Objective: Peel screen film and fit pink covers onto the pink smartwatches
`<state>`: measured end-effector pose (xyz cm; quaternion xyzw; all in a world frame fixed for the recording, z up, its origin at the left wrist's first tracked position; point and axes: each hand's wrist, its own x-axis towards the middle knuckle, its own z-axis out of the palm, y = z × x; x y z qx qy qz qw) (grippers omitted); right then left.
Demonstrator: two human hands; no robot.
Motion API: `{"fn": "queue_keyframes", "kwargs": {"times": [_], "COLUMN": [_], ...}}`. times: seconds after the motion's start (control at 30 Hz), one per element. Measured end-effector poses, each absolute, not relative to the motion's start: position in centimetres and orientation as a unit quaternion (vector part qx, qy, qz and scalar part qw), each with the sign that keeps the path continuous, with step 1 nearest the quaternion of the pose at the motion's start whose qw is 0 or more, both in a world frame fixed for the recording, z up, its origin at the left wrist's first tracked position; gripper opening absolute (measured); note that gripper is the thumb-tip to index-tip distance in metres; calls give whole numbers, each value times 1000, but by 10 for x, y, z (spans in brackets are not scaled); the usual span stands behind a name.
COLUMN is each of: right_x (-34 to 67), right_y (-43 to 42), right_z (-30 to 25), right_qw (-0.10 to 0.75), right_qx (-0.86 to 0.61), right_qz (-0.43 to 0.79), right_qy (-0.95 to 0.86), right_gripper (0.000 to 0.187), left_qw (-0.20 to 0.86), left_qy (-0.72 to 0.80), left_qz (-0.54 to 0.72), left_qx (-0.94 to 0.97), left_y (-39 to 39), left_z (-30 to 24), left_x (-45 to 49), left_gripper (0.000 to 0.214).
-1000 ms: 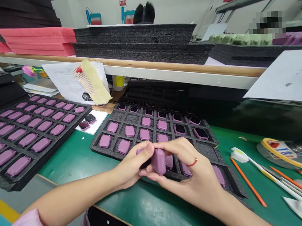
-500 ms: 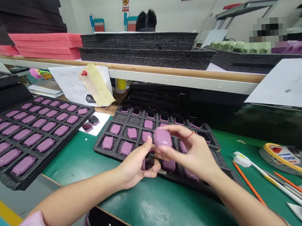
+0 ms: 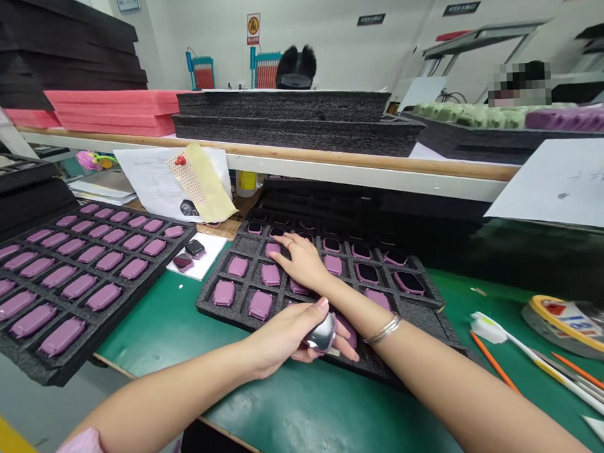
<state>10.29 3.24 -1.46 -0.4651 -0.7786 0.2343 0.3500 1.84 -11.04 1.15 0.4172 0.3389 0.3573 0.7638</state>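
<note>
The fingers of the left hand [image 3: 284,332], in the head view, curl round a watch [image 3: 321,334], thumb along its near side, the rest beneath; it tilts with its glossy dark face up, a hold that probably leaves the glass mostly untouched. The watch is above the front edge of the tray [image 3: 418,315], below the right forearm.

The right hand [image 3: 304,261] reaches across into the tray. Its thumb and forefinger stand apart at a purple case [image 3: 271,248] in one compartment; whether they grip it, one cannot tell. The palm faces down, which seems to suit the shallow compartments.

Foam walls separate the pieces, probably so that they neither knock nor scratch. Some lie purple side up, while others, mostly along the back and right, show black screens [image 3: 368,272]; the reason for this split is unclear. In the left tray [image 3: 50,366], rows of cases all lie purple side up.

Between the trays, two more watches [image 3: 195,248] rest on a white card [image 3: 210,252], perhaps to keep them off the worktop [image 3: 270,415].
</note>
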Motion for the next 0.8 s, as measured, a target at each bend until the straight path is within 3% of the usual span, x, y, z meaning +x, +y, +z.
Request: {"fn": "queue_keyframes", "kwargs": {"times": [0.17, 0.3, 0.53, 0.8], "right_x": [137, 173, 191, 184], "right_y": [-3, -58, -99, -97], "right_z": [18, 38, 29, 35], "right_qw": [393, 422, 417, 494], "right_qx": [-414, -357, -253, -254], "right_qz": [281, 293, 135, 111], "right_qy": [-771, -780, -863, -824], "right_gripper": [30, 38, 15, 9], "left_qw": [775, 798, 840, 850], "left_qy": [330, 294, 246, 208], "left_qz": [378, 414, 429, 439], "left_qx": [385, 323, 221, 203], "left_y": [-112, -110, -109, -109], "left_z": [15, 14, 16, 16], "left_x": [19, 19, 18, 19], "left_gripper": [72, 60, 47, 43]}}
